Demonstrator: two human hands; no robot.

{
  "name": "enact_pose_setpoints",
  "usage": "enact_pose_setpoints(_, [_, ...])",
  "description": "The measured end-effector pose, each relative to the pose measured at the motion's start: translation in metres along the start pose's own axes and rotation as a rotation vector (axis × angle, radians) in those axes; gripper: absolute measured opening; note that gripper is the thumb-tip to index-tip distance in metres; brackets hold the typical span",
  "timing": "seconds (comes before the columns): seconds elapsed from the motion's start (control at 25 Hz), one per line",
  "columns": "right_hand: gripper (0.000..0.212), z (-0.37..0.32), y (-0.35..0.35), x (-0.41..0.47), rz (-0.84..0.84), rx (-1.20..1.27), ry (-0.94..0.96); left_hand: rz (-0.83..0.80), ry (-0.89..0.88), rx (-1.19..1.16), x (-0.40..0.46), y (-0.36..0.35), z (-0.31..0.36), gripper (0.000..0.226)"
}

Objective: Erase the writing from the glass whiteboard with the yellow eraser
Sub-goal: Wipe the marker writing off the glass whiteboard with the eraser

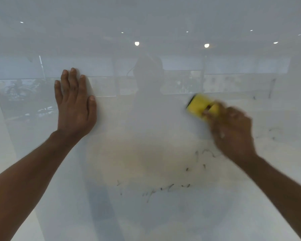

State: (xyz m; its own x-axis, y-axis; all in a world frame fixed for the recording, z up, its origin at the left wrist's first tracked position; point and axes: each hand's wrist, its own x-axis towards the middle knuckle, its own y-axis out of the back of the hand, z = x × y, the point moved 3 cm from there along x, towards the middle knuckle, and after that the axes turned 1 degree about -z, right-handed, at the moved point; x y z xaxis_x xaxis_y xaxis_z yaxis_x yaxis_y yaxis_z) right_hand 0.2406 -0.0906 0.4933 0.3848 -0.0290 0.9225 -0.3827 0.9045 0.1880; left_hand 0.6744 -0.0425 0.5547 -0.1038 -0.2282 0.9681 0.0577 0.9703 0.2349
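Observation:
The glass whiteboard (146, 122) fills the whole view. My right hand (233, 131) grips the yellow eraser (199, 106) and presses it against the glass at centre right; both are blurred by motion. My left hand (75, 103) lies flat on the board at the left, fingers spread, holding nothing. Faint black marker remnants (163, 188) sit low in the middle, with more strokes (203, 153) just under my right hand and thin traces (271, 91) at the far right.
The glass reflects ceiling lights (137, 43), windows and a dim figure of a person (149, 80) in the middle. A smudged, yellowish wiped patch (137, 153) spreads across the board's centre.

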Motion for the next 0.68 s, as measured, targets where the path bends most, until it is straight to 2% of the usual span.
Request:
enact_pose_setpoints(0.08, [0.049,0.050,0.017,0.014,0.058,-0.044,-0.341,-0.012,-0.024,-0.001,0.001,-0.003,0.011,0.061])
enact_pose_setpoints(0.16, [0.055,0.050,0.012,0.001,0.066,-0.055,-0.530,-0.015,-0.064,0.003,0.003,-0.008,0.027,0.061])
enact_pose_setpoints(0.2, [0.054,0.035,0.006,-0.009,0.075,-0.060,-0.514,-0.016,-0.080,-0.009,0.005,-0.010,0.035,0.060])
enact_pose_setpoints(0.24, [0.050,0.013,0.000,-0.025,0.062,-0.023,-0.412,-0.007,-0.094,-0.009,0.007,-0.013,0.044,0.060])
enact_pose_setpoints(0.32, [0.041,-0.037,-0.020,-0.081,-0.136,0.092,-0.089,0.013,-0.118,-0.010,0.009,-0.018,0.059,0.059])
enact_pose_setpoints(0.36, [0.043,-0.058,-0.025,-0.115,-0.254,0.108,0.093,0.016,-0.120,-0.009,0.009,-0.020,0.064,0.059])
enact_pose_setpoints(0.44, [0.052,-0.061,-0.025,-0.168,-0.387,0.054,0.354,0.029,-0.108,-0.016,0.010,-0.023,0.067,0.059])
enact_pose_setpoints(0.48, [0.052,-0.046,-0.022,-0.172,-0.388,0.062,0.389,0.032,-0.099,-0.016,0.009,-0.025,0.066,0.060])
enact_pose_setpoints(0.56, [0.046,0.001,-0.009,-0.140,-0.282,0.010,0.304,0.053,-0.095,-0.016,0.009,-0.029,0.064,0.061])
enact_pose_setpoints(0.68, [0.043,0.105,0.026,-0.057,-0.035,-0.135,-0.116,0.070,-0.106,-0.034,0.007,-0.034,0.059,0.065])
